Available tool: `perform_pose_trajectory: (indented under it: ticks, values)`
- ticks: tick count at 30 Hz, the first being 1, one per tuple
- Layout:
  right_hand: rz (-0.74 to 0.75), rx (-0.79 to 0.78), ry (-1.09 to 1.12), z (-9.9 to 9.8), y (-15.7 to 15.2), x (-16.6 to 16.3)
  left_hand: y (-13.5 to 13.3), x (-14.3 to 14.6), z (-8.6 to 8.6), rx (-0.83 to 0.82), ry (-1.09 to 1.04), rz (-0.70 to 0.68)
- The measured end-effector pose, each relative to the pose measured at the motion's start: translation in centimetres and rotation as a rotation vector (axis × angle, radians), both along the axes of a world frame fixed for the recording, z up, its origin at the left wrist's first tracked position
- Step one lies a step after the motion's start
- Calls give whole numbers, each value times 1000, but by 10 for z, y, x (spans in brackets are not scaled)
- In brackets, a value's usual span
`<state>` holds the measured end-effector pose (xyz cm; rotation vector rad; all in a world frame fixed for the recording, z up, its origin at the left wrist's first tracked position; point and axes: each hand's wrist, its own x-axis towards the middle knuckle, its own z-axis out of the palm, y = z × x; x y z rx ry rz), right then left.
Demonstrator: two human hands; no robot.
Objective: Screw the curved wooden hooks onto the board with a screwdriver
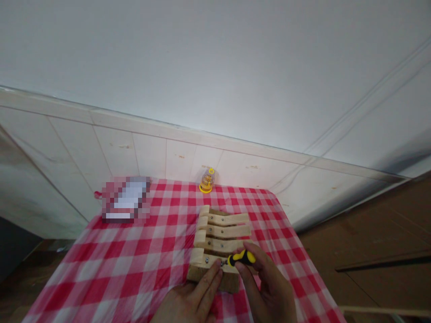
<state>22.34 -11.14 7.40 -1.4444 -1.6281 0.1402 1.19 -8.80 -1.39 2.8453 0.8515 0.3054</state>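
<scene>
**A:** What have I got on the head view?

**B:** I see a wooden rack (218, 246) lying on the checked cloth (134, 260), right of the middle and close to the near edge. It has four pale slats (224, 232) across a darker base, one behind the other.

**A:** And the hands?

**B:** From where I sit, the right hand (269, 287) comes in from the bottom edge with its fingers curled tight round a screwdriver (240, 258). The thumb and forefinger pinch the yellow and black handle. The tool lies nearly level, with its tip pointing left at the nearest slat.

**A:** Is the tip in a screw?

**B:** I can't tell. The tip is small and sits right at the left fingertips. I do make out dark screws (206, 259) near the left ends of the slats.

**A:** The left hand?

**B:** The left hand (191, 300) grips nothing. Its fingers are stretched out, close together, and lie on the front of the rack, reaching up to the nearest slat just beside the tool's tip.

**A:** Anything else on the table?

**B:** A small clear jar (206, 180) with a yellow base stands at the far edge, well behind the rack. A blurred patch (126, 199) covers something at the far left, and I can't say what it is.
</scene>
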Motion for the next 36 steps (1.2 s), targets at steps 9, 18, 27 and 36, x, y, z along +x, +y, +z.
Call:
perform_pose_trajectory:
  ticks: [9,18,27,36]
  values:
    - [-55,-6,0,-1,1,-3,4,2,9,67,22,-45]
    - [-80,-13,63,-5,1,-2,2,0,10,120,8,-30]
    - [-146,59,138,-5,2,-11,2,-4,10,236,-4,4]
    - [35,112,-51,7,3,-5,0,-4,10,171,-72,31]
